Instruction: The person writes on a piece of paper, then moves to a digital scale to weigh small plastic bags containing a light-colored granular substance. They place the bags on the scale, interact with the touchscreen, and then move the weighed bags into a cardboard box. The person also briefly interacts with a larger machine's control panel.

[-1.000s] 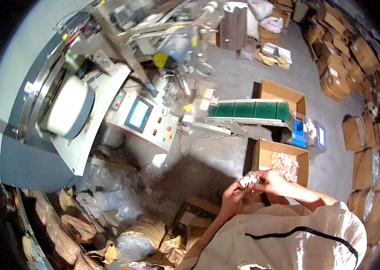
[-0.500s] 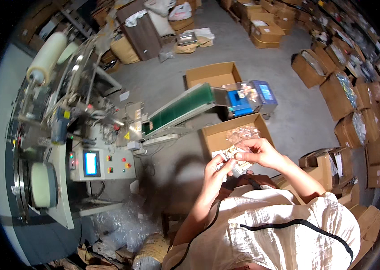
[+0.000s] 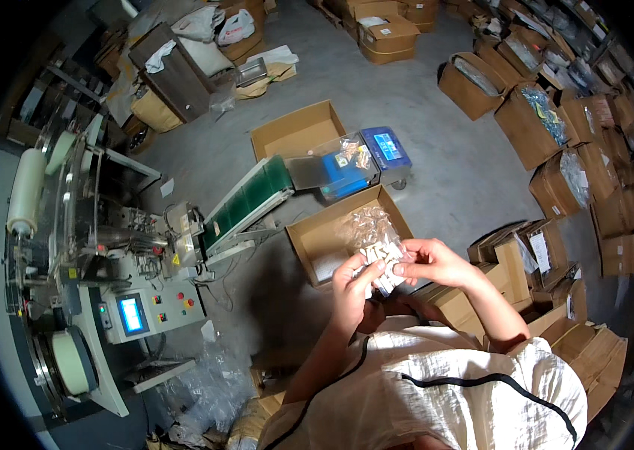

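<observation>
A clear plastic bag of small pale pieces (image 3: 382, 255) is pinched between my two hands, above the near end of an open cardboard box (image 3: 306, 244). My left hand (image 3: 353, 289) grips its left side, the thumb pressed on the front. My right hand (image 3: 437, 264) has its thumb and fingers closed on the right side. The pieces look like short whitish blocks or pegs; I cannot tell which. More clear bags (image 3: 369, 223) with brownish contents lie in the box, just beyond my hands.
A green conveyor (image 3: 249, 201) slopes up from the packing machine (image 3: 148, 285) at left to a blue scale (image 3: 384, 150) carrying small bagged items. Another open box (image 3: 294, 131) stands behind. Filled cartons (image 3: 531, 124) line the right, and crumpled plastic film (image 3: 212, 386) lies lower left.
The view has swung so the machine, conveyor and boxes appear further left. The bag is now spread flatter between my hands, with more of its pale pieces showing.
</observation>
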